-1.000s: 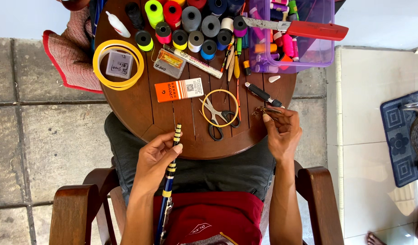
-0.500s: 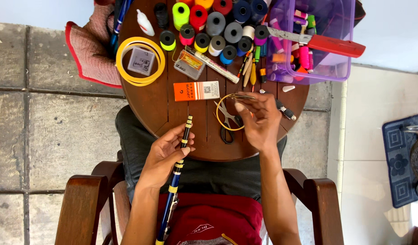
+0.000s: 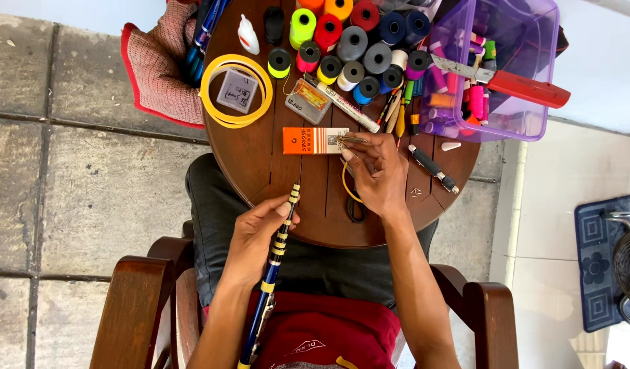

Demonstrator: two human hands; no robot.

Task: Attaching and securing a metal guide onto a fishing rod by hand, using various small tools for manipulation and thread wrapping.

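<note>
Fishing rod (image 3: 277, 249), dark blue with yellow and black bands, is in my left hand (image 3: 257, 236); the fingers wrap around its shaft, so that the thin tip reaches forward over the round wooden worktop (image 3: 260, 160) while the lower part runs back across my lap. I judge that this grip keeps the tip steady near the work. My right hand (image 3: 376, 174) is closed narrowly, pinching a small thin metal piece (image 3: 349, 140) just over the orange card packet (image 3: 315, 140). Under this hand lie a yellow ring (image 3: 345, 188) and dark scissors (image 3: 356, 208). Thread spools (image 3: 359, 51) stand in rows at the far edge, beside a purple plastic box (image 3: 520, 61), all within easy reach.
</note>
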